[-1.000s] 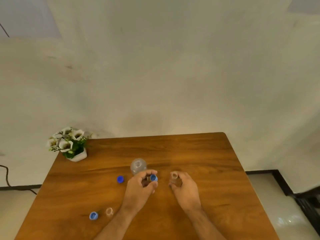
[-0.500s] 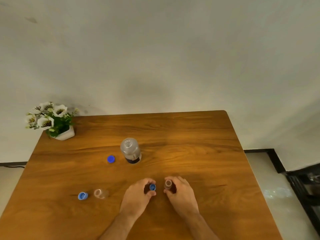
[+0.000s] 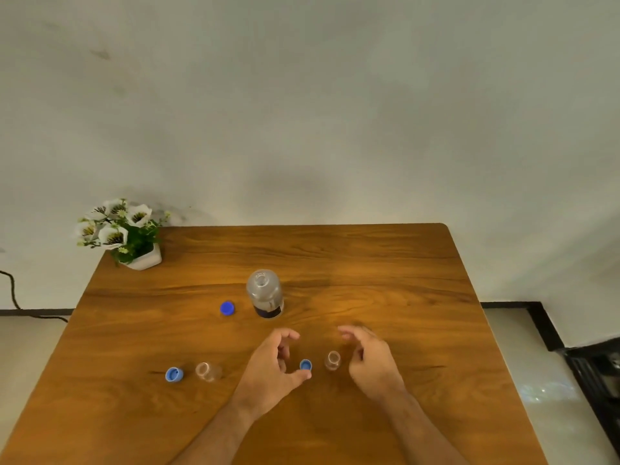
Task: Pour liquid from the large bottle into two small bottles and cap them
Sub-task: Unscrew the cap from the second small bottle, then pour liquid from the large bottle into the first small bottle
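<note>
On a glossy, grained wooden table [image 3: 385,270], a tall clear plastic bottle [image 3: 265,293] stands uncapped, its round dark-blue cap [image 3: 227,308] just to its left. Nearer, the left hand [image 3: 271,367] curls loosely, empty, its thumb beside a small blue ribbed cap [image 3: 305,365]. The right hand [image 3: 369,360] hovers spread and empty next to a small clear open vial [image 3: 332,360]. A second clear vial [image 3: 207,371] and light-blue cap [image 3: 174,374] sit left; white artificial flowers in a white pot [image 3: 134,239] mark the far corner.
</note>
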The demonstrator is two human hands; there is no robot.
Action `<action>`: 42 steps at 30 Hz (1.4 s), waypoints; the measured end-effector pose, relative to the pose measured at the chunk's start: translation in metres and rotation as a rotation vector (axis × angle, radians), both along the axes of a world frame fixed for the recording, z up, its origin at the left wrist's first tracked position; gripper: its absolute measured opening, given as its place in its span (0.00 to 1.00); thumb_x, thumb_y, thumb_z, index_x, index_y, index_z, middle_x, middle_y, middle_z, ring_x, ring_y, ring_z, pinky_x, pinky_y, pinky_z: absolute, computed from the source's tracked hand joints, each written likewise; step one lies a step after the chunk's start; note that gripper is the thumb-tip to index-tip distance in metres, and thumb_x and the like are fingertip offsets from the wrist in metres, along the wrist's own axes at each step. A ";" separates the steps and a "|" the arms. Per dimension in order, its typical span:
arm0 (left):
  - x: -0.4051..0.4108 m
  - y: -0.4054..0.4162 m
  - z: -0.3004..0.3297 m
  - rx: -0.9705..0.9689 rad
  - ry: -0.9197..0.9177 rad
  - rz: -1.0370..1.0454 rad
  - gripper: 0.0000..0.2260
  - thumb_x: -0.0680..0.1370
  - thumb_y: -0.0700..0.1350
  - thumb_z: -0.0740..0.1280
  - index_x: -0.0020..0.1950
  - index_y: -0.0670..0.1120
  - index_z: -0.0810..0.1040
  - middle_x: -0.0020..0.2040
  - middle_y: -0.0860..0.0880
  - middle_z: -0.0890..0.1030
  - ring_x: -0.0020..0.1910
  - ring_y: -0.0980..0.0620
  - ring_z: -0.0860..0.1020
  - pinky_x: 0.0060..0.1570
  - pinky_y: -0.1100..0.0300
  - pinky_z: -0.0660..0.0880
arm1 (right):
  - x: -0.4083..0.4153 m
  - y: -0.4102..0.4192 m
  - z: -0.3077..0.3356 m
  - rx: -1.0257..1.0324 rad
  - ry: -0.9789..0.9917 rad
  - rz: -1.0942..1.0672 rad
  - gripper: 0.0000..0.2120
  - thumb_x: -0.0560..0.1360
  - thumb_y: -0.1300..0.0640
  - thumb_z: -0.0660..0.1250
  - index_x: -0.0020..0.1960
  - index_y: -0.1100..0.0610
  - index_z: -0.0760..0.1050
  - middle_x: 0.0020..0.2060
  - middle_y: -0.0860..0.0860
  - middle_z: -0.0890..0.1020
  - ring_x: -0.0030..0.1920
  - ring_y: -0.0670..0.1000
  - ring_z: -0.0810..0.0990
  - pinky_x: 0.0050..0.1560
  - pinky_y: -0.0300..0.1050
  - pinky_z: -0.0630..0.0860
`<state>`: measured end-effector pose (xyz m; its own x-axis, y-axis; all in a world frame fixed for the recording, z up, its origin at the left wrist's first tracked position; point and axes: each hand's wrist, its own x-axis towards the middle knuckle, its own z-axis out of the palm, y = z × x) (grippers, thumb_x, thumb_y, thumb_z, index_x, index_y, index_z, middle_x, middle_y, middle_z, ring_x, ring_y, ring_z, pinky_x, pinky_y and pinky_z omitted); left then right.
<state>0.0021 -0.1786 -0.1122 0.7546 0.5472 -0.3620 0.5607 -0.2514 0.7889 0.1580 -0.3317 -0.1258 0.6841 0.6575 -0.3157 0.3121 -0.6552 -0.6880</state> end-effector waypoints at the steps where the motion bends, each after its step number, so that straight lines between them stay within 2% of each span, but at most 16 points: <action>1: 0.000 0.004 0.006 -0.002 -0.038 0.011 0.26 0.67 0.49 0.80 0.57 0.64 0.71 0.45 0.53 0.76 0.36 0.59 0.73 0.36 0.68 0.73 | 0.004 0.006 0.008 0.023 -0.028 -0.027 0.30 0.71 0.73 0.61 0.66 0.47 0.75 0.57 0.42 0.78 0.52 0.40 0.77 0.51 0.28 0.74; 3: -0.001 0.013 0.019 0.025 -0.127 0.037 0.23 0.67 0.49 0.79 0.56 0.63 0.73 0.43 0.52 0.76 0.34 0.61 0.72 0.35 0.68 0.73 | 0.009 0.022 0.024 0.105 -0.079 -0.079 0.28 0.71 0.72 0.61 0.63 0.47 0.77 0.54 0.42 0.79 0.48 0.39 0.78 0.47 0.24 0.71; 6: -0.007 0.025 0.037 0.105 -0.243 0.094 0.18 0.69 0.48 0.78 0.54 0.61 0.75 0.39 0.51 0.77 0.35 0.61 0.74 0.35 0.67 0.74 | 0.009 0.053 0.047 0.236 -0.098 -0.106 0.22 0.73 0.66 0.68 0.62 0.46 0.77 0.53 0.41 0.79 0.44 0.41 0.79 0.43 0.31 0.77; 8: -0.017 0.033 0.045 0.159 -0.251 0.141 0.17 0.70 0.50 0.78 0.53 0.61 0.75 0.38 0.53 0.78 0.36 0.59 0.75 0.36 0.67 0.74 | 0.001 0.077 0.056 0.258 -0.062 -0.081 0.23 0.73 0.59 0.73 0.65 0.44 0.74 0.54 0.40 0.78 0.43 0.42 0.78 0.41 0.34 0.78; 9: -0.023 0.038 0.049 0.189 -0.223 0.166 0.16 0.69 0.53 0.78 0.52 0.61 0.75 0.39 0.54 0.78 0.38 0.58 0.76 0.36 0.67 0.74 | -0.004 0.089 0.058 0.263 -0.035 -0.071 0.25 0.72 0.55 0.74 0.67 0.43 0.72 0.56 0.39 0.76 0.46 0.42 0.78 0.42 0.34 0.77; 11: -0.041 0.046 0.053 0.240 -0.144 0.214 0.19 0.66 0.60 0.77 0.52 0.63 0.74 0.43 0.58 0.78 0.42 0.59 0.76 0.39 0.67 0.74 | -0.014 0.110 0.058 0.280 0.031 -0.071 0.33 0.70 0.50 0.77 0.71 0.42 0.67 0.62 0.39 0.73 0.56 0.42 0.75 0.52 0.38 0.77; 14: -0.073 0.059 0.055 0.298 -0.050 0.245 0.31 0.59 0.69 0.74 0.58 0.64 0.70 0.50 0.61 0.74 0.47 0.62 0.76 0.45 0.65 0.77 | -0.029 0.133 0.052 0.269 0.121 -0.072 0.46 0.65 0.48 0.80 0.75 0.42 0.59 0.71 0.43 0.68 0.70 0.48 0.68 0.66 0.49 0.70; 17: -0.095 0.072 0.050 0.308 0.012 0.247 0.40 0.57 0.68 0.76 0.66 0.60 0.69 0.56 0.62 0.71 0.56 0.61 0.71 0.55 0.64 0.74 | -0.036 0.151 0.043 0.264 0.128 -0.068 0.53 0.61 0.48 0.83 0.77 0.44 0.55 0.75 0.46 0.65 0.73 0.50 0.65 0.69 0.49 0.67; 19: -0.099 0.077 0.044 0.299 0.054 0.249 0.43 0.59 0.64 0.78 0.71 0.56 0.69 0.60 0.61 0.70 0.62 0.59 0.66 0.63 0.56 0.72 | -0.037 0.156 0.039 0.280 0.139 -0.107 0.54 0.60 0.50 0.84 0.77 0.44 0.55 0.74 0.47 0.66 0.73 0.50 0.66 0.68 0.48 0.68; 21: -0.103 0.081 0.036 0.265 0.099 0.246 0.43 0.61 0.61 0.79 0.73 0.56 0.68 0.63 0.60 0.69 0.65 0.58 0.63 0.68 0.54 0.69 | -0.040 0.163 0.034 0.284 0.156 -0.125 0.54 0.61 0.53 0.84 0.77 0.44 0.56 0.73 0.47 0.68 0.71 0.51 0.68 0.68 0.49 0.71; 25: -0.109 0.088 0.020 0.261 0.151 0.127 0.39 0.64 0.61 0.78 0.73 0.57 0.69 0.63 0.61 0.69 0.64 0.61 0.60 0.68 0.62 0.64 | -0.044 0.170 0.028 0.256 0.134 -0.145 0.50 0.61 0.54 0.83 0.76 0.45 0.60 0.68 0.48 0.75 0.66 0.49 0.74 0.66 0.49 0.75; 30: -0.111 0.099 0.005 0.233 0.194 0.074 0.35 0.66 0.60 0.77 0.71 0.59 0.71 0.65 0.61 0.70 0.69 0.59 0.60 0.70 0.58 0.64 | -0.049 0.171 0.024 0.262 0.135 -0.190 0.48 0.61 0.56 0.83 0.74 0.46 0.62 0.62 0.46 0.78 0.59 0.45 0.76 0.56 0.35 0.73; 34: -0.113 0.103 -0.005 0.222 0.180 0.033 0.23 0.70 0.56 0.75 0.65 0.60 0.77 0.58 0.65 0.75 0.66 0.61 0.65 0.63 0.65 0.64 | -0.052 0.171 0.021 0.258 0.118 -0.200 0.44 0.62 0.57 0.83 0.73 0.50 0.65 0.61 0.47 0.79 0.61 0.48 0.78 0.61 0.41 0.75; 36: -0.114 0.104 -0.004 0.200 0.178 0.039 0.21 0.72 0.56 0.74 0.64 0.60 0.78 0.60 0.64 0.76 0.69 0.61 0.65 0.66 0.63 0.64 | -0.053 0.172 0.021 0.260 0.101 -0.206 0.41 0.63 0.56 0.83 0.71 0.51 0.67 0.60 0.48 0.80 0.60 0.49 0.79 0.61 0.44 0.75; 38: -0.115 0.105 0.000 0.192 0.168 0.041 0.18 0.74 0.57 0.72 0.64 0.60 0.78 0.68 0.59 0.74 0.73 0.60 0.63 0.70 0.59 0.62 | -0.054 0.172 0.022 0.264 0.094 -0.218 0.40 0.64 0.55 0.82 0.71 0.52 0.68 0.60 0.48 0.80 0.59 0.49 0.79 0.59 0.42 0.75; 42: -0.110 0.110 0.024 0.166 0.052 0.105 0.12 0.76 0.54 0.70 0.59 0.61 0.77 0.69 0.58 0.74 0.74 0.61 0.62 0.71 0.56 0.66 | -0.055 0.168 0.032 0.291 0.116 -0.236 0.39 0.63 0.54 0.82 0.70 0.50 0.68 0.58 0.47 0.80 0.53 0.44 0.78 0.48 0.30 0.71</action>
<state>-0.1079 -0.0685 -0.0879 0.6727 0.6776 -0.2973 0.6297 -0.3132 0.7109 0.1031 -0.1640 -0.0935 0.7980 0.5598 -0.2230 0.0856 -0.4717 -0.8776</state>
